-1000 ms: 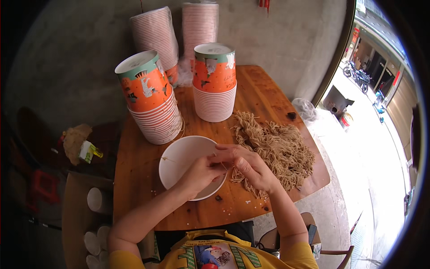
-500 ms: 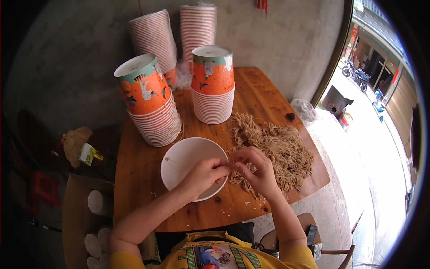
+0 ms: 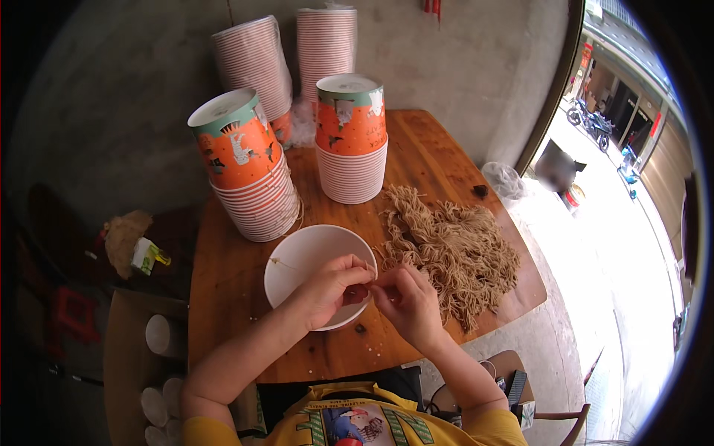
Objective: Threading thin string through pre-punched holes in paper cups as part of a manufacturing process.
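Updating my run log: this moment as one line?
left hand: over white tub, grip unclear | right hand: beside left, grip unclear | tan string pile: right of tub | tub stacks: beyond tub

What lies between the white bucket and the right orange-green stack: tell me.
In the head view, a bare strip of wooden tabletop separates white bucket from stack.

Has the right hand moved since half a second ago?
Yes. The right hand has shifted toward the person's body and slightly left, judged against the tan string bundle lying on the wooden table.
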A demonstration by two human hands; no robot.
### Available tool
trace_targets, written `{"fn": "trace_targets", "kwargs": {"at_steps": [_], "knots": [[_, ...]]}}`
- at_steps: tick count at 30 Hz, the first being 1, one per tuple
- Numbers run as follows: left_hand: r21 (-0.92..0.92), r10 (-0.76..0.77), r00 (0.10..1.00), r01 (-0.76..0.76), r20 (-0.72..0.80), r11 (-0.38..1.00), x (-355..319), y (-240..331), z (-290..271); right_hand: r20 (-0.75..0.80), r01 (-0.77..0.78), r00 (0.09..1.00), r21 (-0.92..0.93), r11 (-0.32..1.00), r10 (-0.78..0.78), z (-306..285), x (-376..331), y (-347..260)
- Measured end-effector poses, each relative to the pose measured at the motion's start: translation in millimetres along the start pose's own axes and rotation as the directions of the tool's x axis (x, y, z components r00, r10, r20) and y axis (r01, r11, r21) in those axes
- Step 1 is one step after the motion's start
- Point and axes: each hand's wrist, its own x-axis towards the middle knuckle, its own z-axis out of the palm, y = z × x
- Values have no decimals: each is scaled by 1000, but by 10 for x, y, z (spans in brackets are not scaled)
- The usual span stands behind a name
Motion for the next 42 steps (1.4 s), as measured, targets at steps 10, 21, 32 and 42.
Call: {"fn": "trace_targets", "kwargs": {"at_steps": [10,21,32,42], "knots": [[70,-2,999,4,-34,998,-22,-9,28,127,-3,992,33,999,-1,-104,-20,112],[538,353,936,-294,-7,790,13,-68,84,301,320,915,-134,938,-269,-333,341,127],[212,81,996,-87,35,973,-51,66,50,289,155,941,82,984,-173,-294,295,218],[111,14,999,-18,39,994,-64,89,26,350,-89,937,226,970,4,-228,227,223]]}}
